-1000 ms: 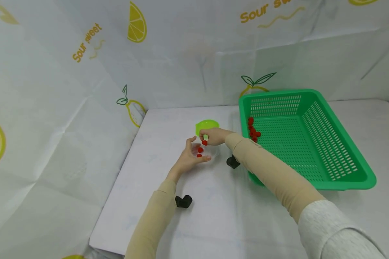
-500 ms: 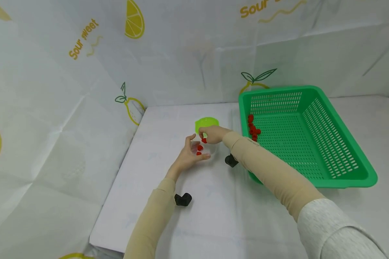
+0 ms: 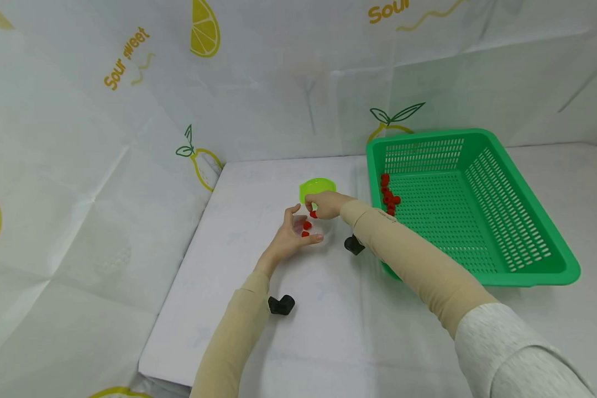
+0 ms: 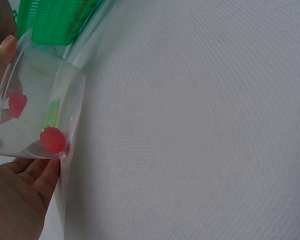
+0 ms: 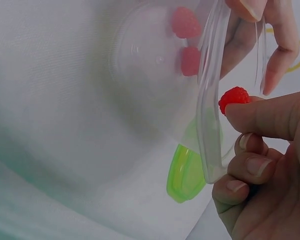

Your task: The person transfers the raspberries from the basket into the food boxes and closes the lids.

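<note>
My left hand [image 3: 288,237] grips a clear plastic tub [image 4: 40,75] from the side, thumb at the rim and fingers curled along its wall. Inside it lie two raspberries, one near the base [image 4: 52,139] and another higher up [image 4: 17,105]. With thumb and index finger, my right hand [image 3: 327,204] pinches a third raspberry [image 5: 234,99] at the mouth of the tub, its other fingers curled in. Just behind the hands a lime-green lid-like piece [image 3: 317,186] rests on the table, seen partly through the tub wall in the right wrist view.
A large green slotted basket [image 3: 542,237] stands on the right, under my right forearm. Several red raspberries [image 3: 388,196] lie along its left inner side. White cloth [image 3: 239,221] covers the table, and a lemon-print sheet [image 3: 278,94] hangs behind.
Everything appears slightly higher in the head view. Both hands keep their holds on the tub and the raspberry, with almost no movement between them.
</note>
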`<state>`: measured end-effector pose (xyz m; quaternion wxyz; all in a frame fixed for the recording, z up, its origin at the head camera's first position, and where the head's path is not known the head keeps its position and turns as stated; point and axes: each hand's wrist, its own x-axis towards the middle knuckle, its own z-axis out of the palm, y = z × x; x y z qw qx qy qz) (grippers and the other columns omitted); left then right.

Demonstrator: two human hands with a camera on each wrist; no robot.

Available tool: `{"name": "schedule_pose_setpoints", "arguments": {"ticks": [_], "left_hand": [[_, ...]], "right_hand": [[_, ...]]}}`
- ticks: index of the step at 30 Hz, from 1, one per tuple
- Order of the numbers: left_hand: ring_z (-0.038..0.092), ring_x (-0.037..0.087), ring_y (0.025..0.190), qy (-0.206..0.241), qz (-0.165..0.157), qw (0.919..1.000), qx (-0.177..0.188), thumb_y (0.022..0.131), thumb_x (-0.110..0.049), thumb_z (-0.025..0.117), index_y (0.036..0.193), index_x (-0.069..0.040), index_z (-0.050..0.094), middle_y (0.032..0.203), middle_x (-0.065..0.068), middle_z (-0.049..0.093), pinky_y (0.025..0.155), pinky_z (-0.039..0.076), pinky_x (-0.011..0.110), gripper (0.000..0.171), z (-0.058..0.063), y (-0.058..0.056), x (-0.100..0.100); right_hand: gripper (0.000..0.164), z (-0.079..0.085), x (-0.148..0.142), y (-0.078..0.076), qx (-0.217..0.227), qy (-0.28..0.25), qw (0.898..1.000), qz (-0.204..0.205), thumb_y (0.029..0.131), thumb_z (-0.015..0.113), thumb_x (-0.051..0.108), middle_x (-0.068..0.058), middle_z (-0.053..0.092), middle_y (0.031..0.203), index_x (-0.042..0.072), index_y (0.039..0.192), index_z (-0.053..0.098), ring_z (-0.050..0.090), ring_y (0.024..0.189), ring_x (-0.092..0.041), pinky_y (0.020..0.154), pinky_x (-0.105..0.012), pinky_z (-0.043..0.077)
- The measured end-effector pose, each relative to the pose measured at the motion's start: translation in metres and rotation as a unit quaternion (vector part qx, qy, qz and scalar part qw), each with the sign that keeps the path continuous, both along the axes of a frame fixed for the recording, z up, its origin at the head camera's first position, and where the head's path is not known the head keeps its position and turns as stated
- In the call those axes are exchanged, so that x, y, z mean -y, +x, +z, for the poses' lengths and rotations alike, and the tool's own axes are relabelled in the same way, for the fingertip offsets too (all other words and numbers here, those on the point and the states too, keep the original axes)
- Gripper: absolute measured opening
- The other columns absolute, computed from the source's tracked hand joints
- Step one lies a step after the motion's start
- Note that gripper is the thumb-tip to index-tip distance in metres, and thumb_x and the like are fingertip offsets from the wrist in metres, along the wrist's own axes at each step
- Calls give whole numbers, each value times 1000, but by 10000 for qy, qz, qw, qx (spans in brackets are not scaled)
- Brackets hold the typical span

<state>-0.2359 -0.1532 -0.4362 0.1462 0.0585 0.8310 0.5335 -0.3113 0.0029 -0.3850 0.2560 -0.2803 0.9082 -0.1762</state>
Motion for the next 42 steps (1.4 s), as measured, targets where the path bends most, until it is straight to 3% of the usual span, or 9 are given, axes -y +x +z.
{"name": "schedule_pose_setpoints", "arguments": {"ticks": [5,9,29,37,42], "left_hand": [[40,25,134,-17,129,9999,-60,73,-36,78,147,-19,9,142,8,42,112,32,44,103,-18,-8,2],[41,22,133,-79,195,9996,-163,70,-43,79,146,-21,11,140,4,44,111,34,43,105,-23,-9,3],[43,21,132,-93,212,9996,-182,68,-46,80,144,-25,13,139,2,44,110,36,42,103,-23,-10,2],[42,22,133,-111,267,9995,-145,66,-49,80,144,-27,14,141,3,43,110,36,43,104,-23,-10,2],[40,22,134,-178,256,9995,-110,67,-49,79,144,-26,12,142,3,42,110,35,43,105,-22,-8,3]], "right_hand": [[22,1,0,0,-37,5,10000,-13,89,45,4,0,39,71,13,108,51,37,63,-14,56,-22,31],[22,2,-1,1,-37,-14,10000,-15,90,44,4,0,40,72,12,109,51,37,63,-14,56,-22,31],[28,2,-5,0,53,-64,10000,-15,89,41,2,-1,37,73,11,114,48,36,61,-14,56,-22,31],[21,4,-9,-1,220,-192,9996,37,91,51,9,-9,54,101,11,112,49,47,81,-19,66,-25,38],[23,4,-13,-2,491,-362,9981,20,91,54,11,-8,53,95,8,114,49,47,78,-18,66,-24,40]]}}
